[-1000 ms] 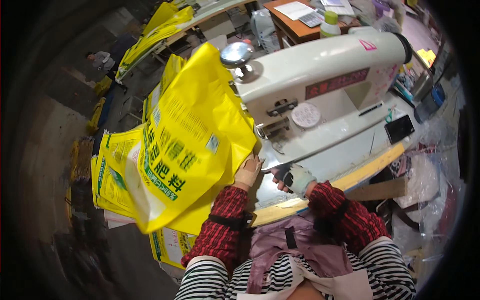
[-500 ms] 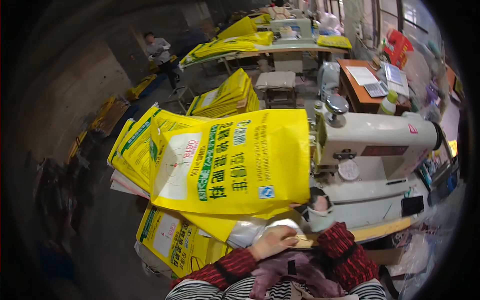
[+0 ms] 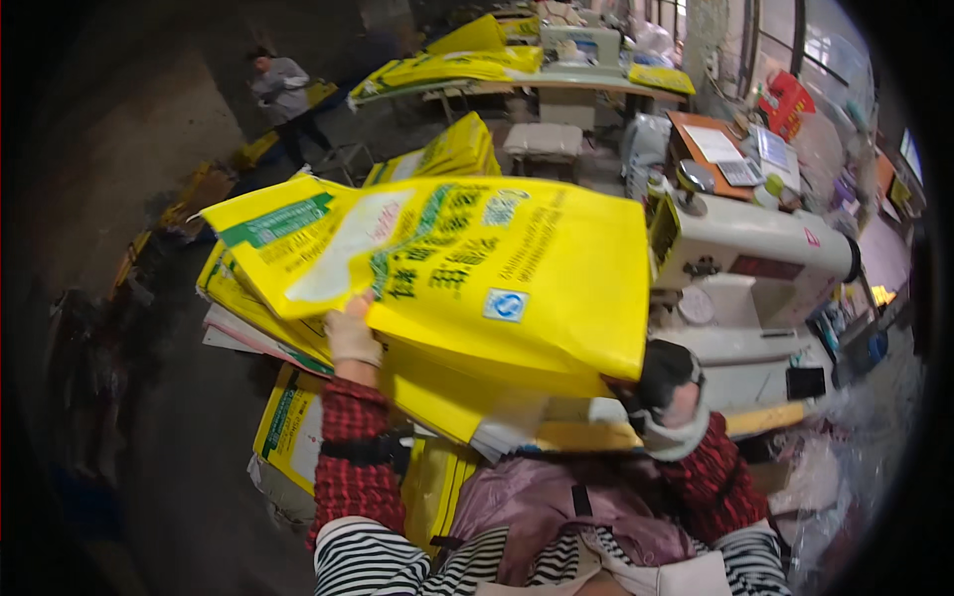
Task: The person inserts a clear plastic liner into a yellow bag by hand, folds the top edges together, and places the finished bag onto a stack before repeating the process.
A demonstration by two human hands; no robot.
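A large yellow printed woven sack (image 3: 556, 258) is stretched out in front of me, its right end beside the sewing machine (image 3: 770, 253). My left hand (image 3: 353, 333) is closed on the sack's near edge, where the material creases. My right hand (image 3: 671, 392), in a dark and grey glove, is at the sack's near right corner and appears to pinch it; its fingertips are partly hidden. Beneath lie more yellow sacks (image 3: 417, 397), with a whitish open end showing near my lap.
Another stack of sacks (image 3: 288, 427) sits low on the left. Beyond are a stool (image 3: 544, 141), a far table of yellow sacks (image 3: 447, 74) with another machine (image 3: 581, 50), and an orange desk (image 3: 696, 149) with papers. A person (image 3: 283, 94) stands at far left.
My left hand has moved from near my lap up and left to grip the sack's edge. The sack has shifted right and its left part now folds. My right hand moved slightly right.
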